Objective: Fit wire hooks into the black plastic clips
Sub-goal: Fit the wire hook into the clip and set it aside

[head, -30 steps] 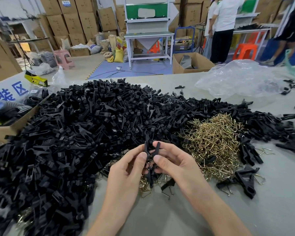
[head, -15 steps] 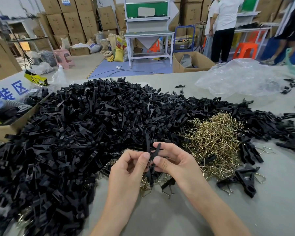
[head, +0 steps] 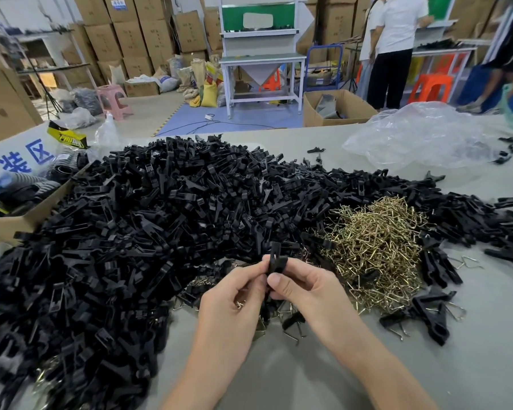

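Between the two hands, above the table (head: 279,380), a black plastic clip (head: 276,259) stands pinched by the curled fingertips of the left hand (head: 234,300) and right hand (head: 307,291). Beyond the right hand lies the heap of wire hooks (head: 376,247); left of the left hand, loose clips (head: 131,232).

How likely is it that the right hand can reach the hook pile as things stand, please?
Probably yes: the hook pile lies uncovered just right of the right hand, nothing between them. But its grip is taken by a clip, held with the left hand, so it must let go first.
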